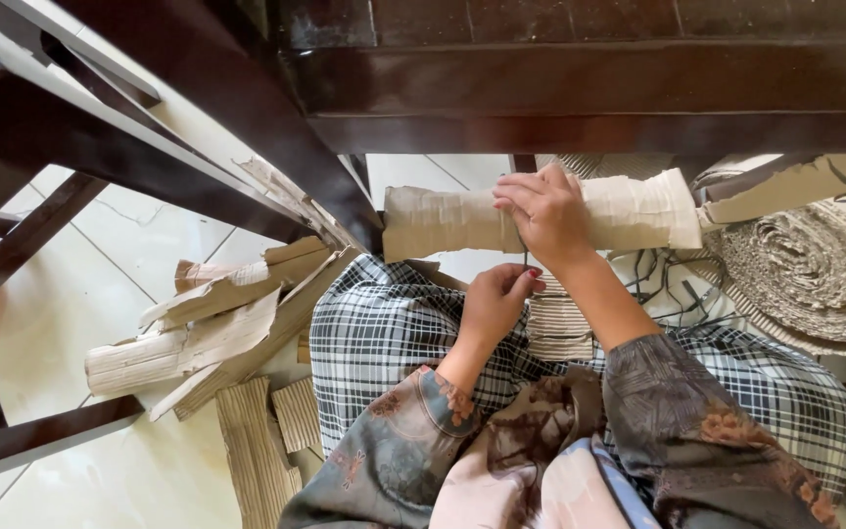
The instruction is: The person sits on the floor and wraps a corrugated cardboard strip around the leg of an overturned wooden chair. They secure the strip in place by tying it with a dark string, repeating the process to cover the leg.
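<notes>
Cardboard roll point(629, 214) lay sideways in front of the person, just under the edge of the dark wooden table point(580, 88), at about twelve o'clock from the lap. The right hand point(545, 217) sat on top of the roll with its fingers curled over it, pressing down, likely so the roll would not spring open. A thin dark string point(525, 257) hung down from under that hand. The left hand point(494, 302) was below, at six o'clock from the right one, with its fingers pinched shut on the lower end of the string, pulling it tight. The checked cloth point(384, 333) covered the person's lap, so the work rested close to the body. At nine o'clock, torn cardboard pieces point(208, 333) lay in a heap on the pale tiled floor point(51, 294). At three o'clock sat a big coil of ridged cardboard point(810, 269), near more loose dark strings point(663, 284), all within easy reach.
</notes>
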